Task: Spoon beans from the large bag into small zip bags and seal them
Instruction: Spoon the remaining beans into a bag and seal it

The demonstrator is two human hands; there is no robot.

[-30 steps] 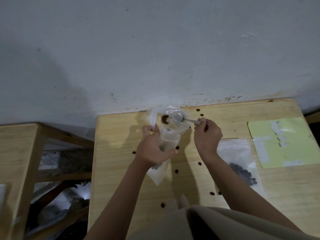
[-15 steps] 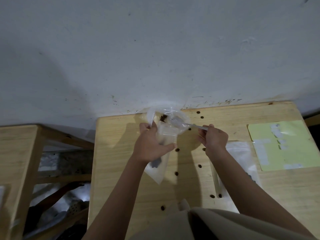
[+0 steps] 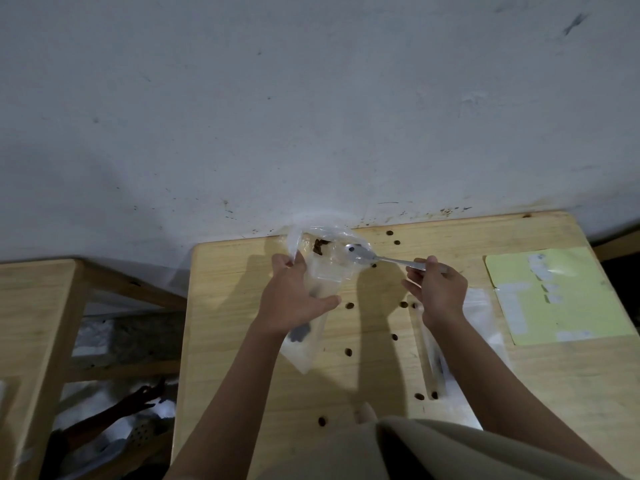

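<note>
Left hand (image 3: pixel 294 299) is gripping a clear bag (image 3: pixel 322 268) upright w/ mouth open, so beans (image 3: pixel 320 246) are reachable; right hand (image 3: pixel 438 292), fingers pinching the spoon (image 3: pixel 360 253) handle, is hovering the near-empty bowl at the mouth above the table (image 3: pixel 381 358).

Plain indoor workroom: bare wooden table (image 3: pixel 485 382) under the hands, stained white wall (image 3: pixel 311 116) just beyond them.

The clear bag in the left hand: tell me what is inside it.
The clear bag shows a dark clump of beans near its mouth, with the spoon bowl there. The left hand covers the middle; the contents there are hidden.
</note>
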